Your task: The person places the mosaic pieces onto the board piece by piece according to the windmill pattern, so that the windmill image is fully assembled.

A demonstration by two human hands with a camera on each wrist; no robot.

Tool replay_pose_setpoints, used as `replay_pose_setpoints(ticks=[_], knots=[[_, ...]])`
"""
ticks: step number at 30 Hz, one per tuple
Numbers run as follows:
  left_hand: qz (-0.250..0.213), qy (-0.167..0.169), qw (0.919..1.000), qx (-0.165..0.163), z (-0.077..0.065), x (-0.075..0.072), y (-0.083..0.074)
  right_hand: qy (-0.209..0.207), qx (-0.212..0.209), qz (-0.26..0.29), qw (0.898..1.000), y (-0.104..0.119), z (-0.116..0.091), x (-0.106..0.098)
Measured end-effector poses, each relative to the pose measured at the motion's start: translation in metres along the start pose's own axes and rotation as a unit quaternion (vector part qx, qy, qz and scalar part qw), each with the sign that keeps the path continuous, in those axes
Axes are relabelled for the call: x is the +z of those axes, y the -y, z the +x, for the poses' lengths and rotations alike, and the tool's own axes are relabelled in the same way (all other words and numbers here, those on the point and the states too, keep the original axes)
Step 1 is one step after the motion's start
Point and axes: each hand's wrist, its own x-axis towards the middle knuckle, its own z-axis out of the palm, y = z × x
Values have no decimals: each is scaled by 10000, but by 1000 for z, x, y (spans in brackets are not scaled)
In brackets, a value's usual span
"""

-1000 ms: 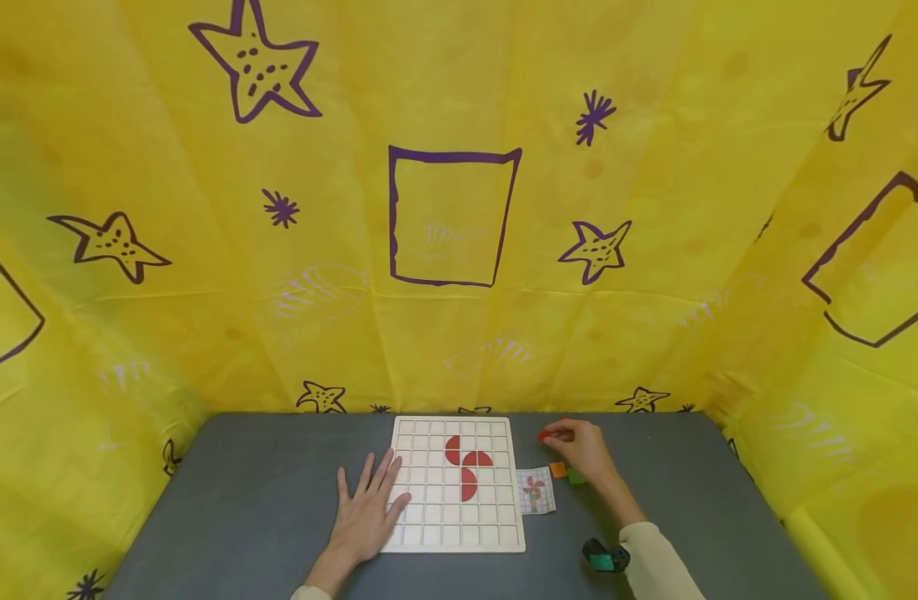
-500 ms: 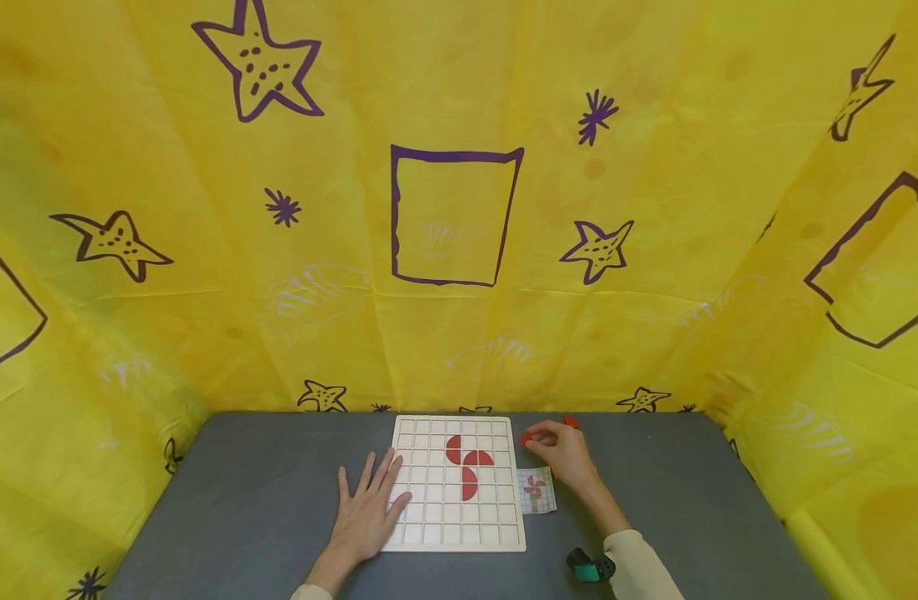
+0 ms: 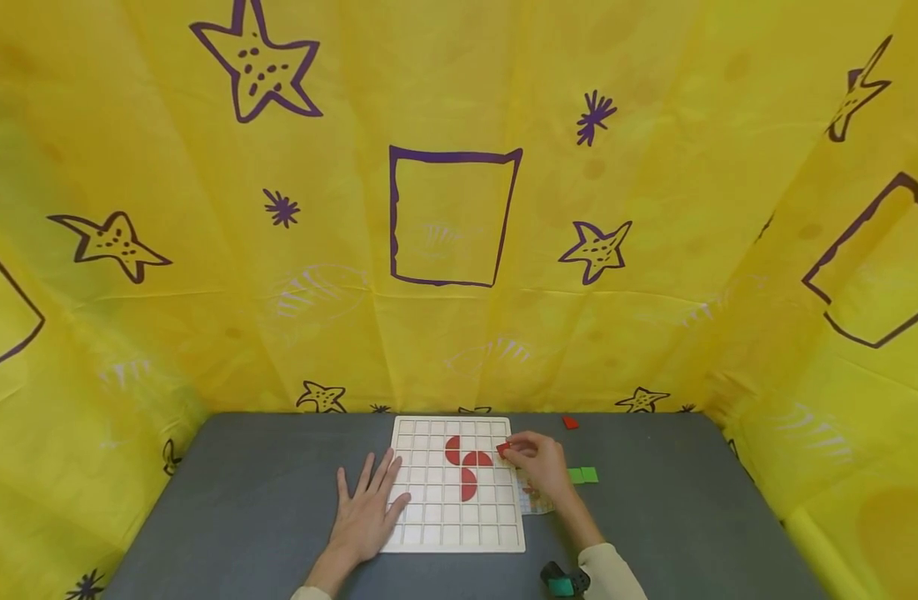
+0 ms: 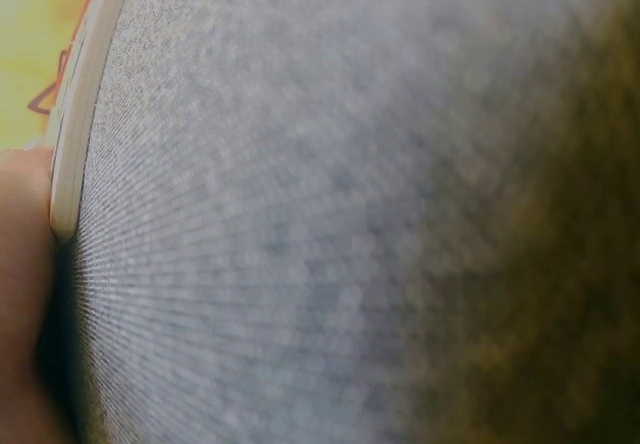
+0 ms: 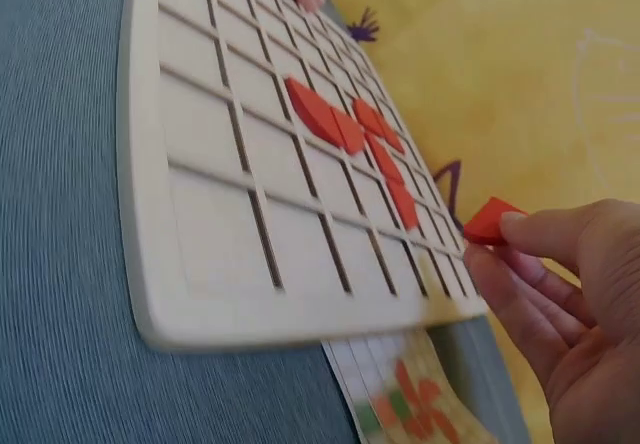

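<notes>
My right hand point(image 3: 541, 467) pinches a red quarter-circle tile point(image 3: 503, 448) between thumb and fingertips, at the right edge of the white gridded board point(image 3: 429, 536). Seen from the right wrist, this red tile point(image 5: 488, 222) is close over the board's rim. Several red tiles point(image 3: 468, 483) lie in the grid as a partial pinwheel. My left hand point(image 3: 365, 510) rests on the board's left edge with fingers spread. In the left wrist view, part of the left hand point(image 4: 22, 274) shows beside the board's edge point(image 4: 80, 124).
Partly under my right hand lies a printed pattern card point(image 3: 536, 502), against the board's right side. Green square tiles point(image 3: 588, 475) sit right of it, and another red tile point(image 3: 571, 422) lies near the back edge of the grey table point(image 3: 249, 500). A yellow patterned curtain point(image 3: 459, 350) surrounds the table.
My right hand has carried the red tile leftward from the table to the board's right edge. The green tiles have come into fuller view. My left hand has stayed put.
</notes>
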Motion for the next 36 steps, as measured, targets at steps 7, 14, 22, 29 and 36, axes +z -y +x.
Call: replay_pose_setpoints(ticks=[7, 14, 22, 29, 36], knots=[[20, 5, 10000, 7, 0, 1, 1, 76, 81, 196, 9997, 8, 0, 18], [-12, -160, 9998, 83, -1, 1, 1, 206, 285, 285, 9990, 13, -4, 35], [-59, -243, 9996, 106, -1, 3, 1, 492, 421, 839, 9944, 14, -7, 52], [-101, -405, 9989, 189, -2, 4, 2, 626, 339, 837, 9940, 18, -10, 63], [-47, -127, 9999, 38, -1, 0, -1, 750, 197, 584, 9953, 26, -12, 66]])
